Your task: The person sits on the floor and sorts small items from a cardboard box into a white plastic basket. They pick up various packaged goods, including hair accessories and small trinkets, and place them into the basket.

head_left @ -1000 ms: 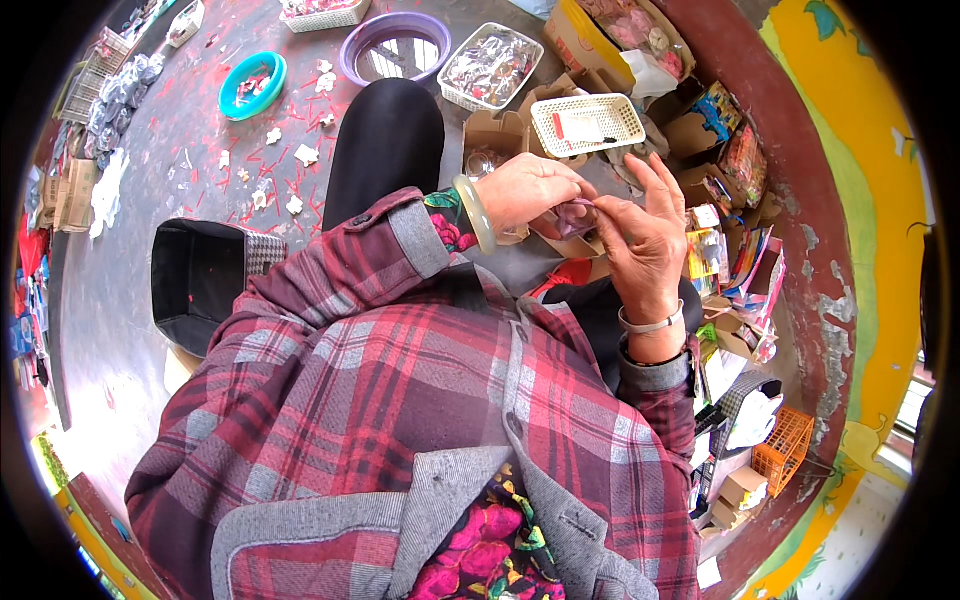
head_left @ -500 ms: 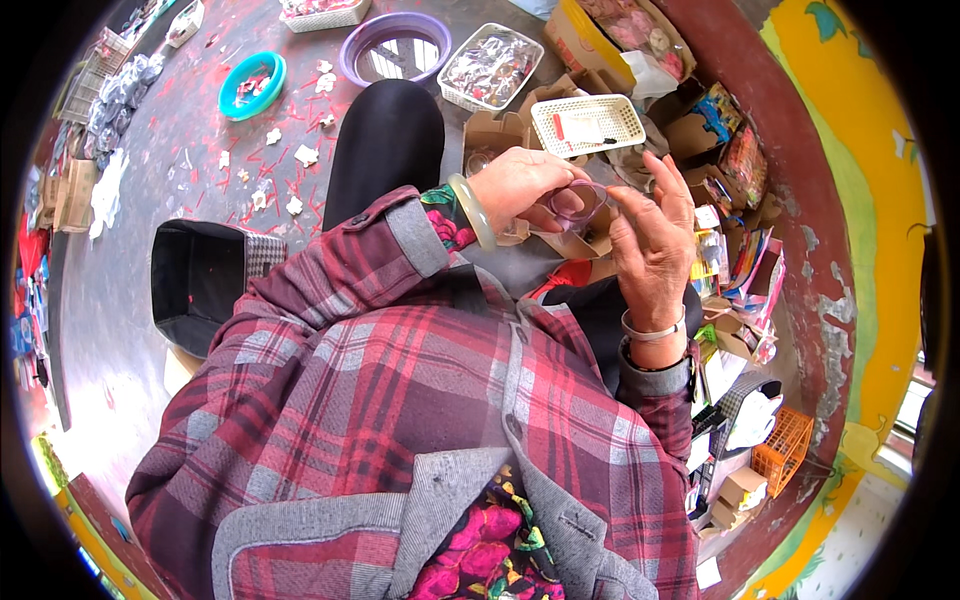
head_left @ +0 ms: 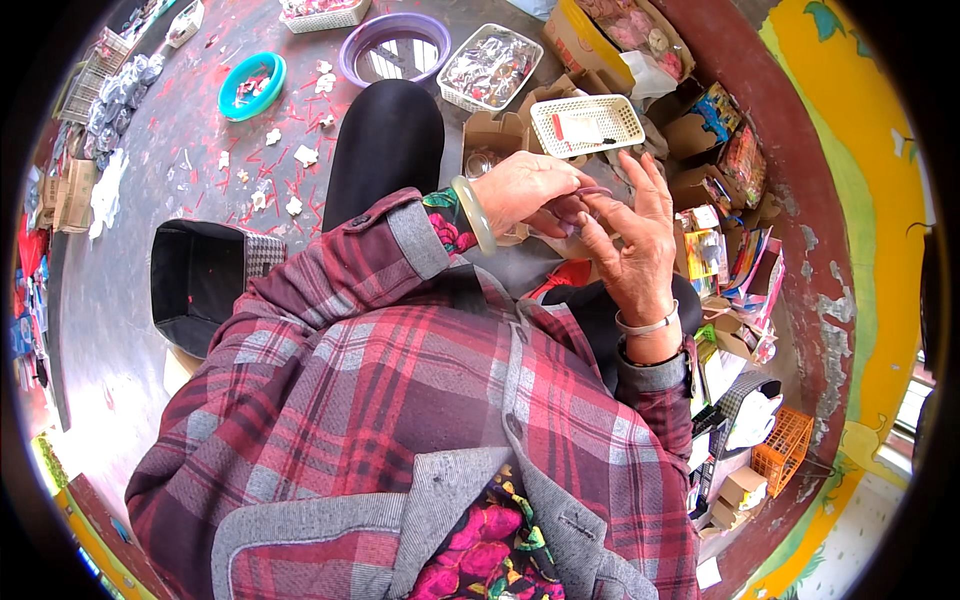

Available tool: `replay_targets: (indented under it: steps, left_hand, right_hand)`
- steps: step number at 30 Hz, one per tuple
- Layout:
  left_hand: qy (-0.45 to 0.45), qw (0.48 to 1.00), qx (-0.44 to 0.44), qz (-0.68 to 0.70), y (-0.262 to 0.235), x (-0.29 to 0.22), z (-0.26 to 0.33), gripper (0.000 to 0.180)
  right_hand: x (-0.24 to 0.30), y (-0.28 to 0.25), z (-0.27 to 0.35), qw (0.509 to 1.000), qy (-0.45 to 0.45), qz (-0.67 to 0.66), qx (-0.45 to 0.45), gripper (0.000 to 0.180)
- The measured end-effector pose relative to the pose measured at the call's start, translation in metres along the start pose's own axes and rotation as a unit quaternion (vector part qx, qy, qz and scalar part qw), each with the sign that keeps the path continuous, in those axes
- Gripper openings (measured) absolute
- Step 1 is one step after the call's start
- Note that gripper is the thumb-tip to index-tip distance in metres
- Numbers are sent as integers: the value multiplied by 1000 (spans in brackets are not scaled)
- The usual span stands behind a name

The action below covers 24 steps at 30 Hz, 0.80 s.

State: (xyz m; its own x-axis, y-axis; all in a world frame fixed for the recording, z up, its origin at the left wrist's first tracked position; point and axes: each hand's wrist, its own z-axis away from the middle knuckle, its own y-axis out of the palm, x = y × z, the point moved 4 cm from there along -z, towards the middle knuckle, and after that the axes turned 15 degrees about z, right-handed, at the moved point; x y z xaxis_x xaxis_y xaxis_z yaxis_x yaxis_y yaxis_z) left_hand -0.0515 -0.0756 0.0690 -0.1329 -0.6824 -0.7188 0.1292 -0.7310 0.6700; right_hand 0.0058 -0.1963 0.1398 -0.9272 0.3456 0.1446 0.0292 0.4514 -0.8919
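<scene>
In front of my chest my two hands meet over a small translucent purplish ring-shaped thing (head_left: 593, 191), whose exact kind I cannot make out. My left hand (head_left: 527, 191), with a pale bangle at its wrist, is closed round its left side. From the right, my right hand (head_left: 638, 235) pinches its edge between thumb and forefinger, while the other fingers stretch upward. Most of the ring is hidden behind the fingers. Just beyond the hands stands a cream plastic basket (head_left: 610, 112) with a red-and-white item and a small black one in it.
A purple basin (head_left: 447, 48), a white basket of small packets (head_left: 492, 100) and a turquoise bowl (head_left: 277, 93) stand on the floor ahead. An open black box (head_left: 190, 290) is at my left. Cardboard boxes (head_left: 695, 135) and an orange crate (head_left: 782, 452) line the right wall.
My right hand has moved slightly left, closer to my left hand. The ring has tilted, from showing its round opening to showing mostly its edge.
</scene>
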Motion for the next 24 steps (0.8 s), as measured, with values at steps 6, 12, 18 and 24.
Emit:
replay_targets:
  steps: [6,12,18,24]
  left_hand:
    - [84,992,49,-82,-6,5,-8,31]
    - [10,1000,15,-7,-1,9,-5,32]
    - [-4,1000,0,0,-3,12,-7,31]
    - [-1,996,-77,39,-11,3,-4,32]
  right_hand:
    - [2,9,-2,998,-24,25,55,22]
    - [-4,25,0,991,-31,29,129,25]
    - [-5,21,-1,988,-40,40,146,27]
    - [-4,-17,-7,999,28,4,27,24]
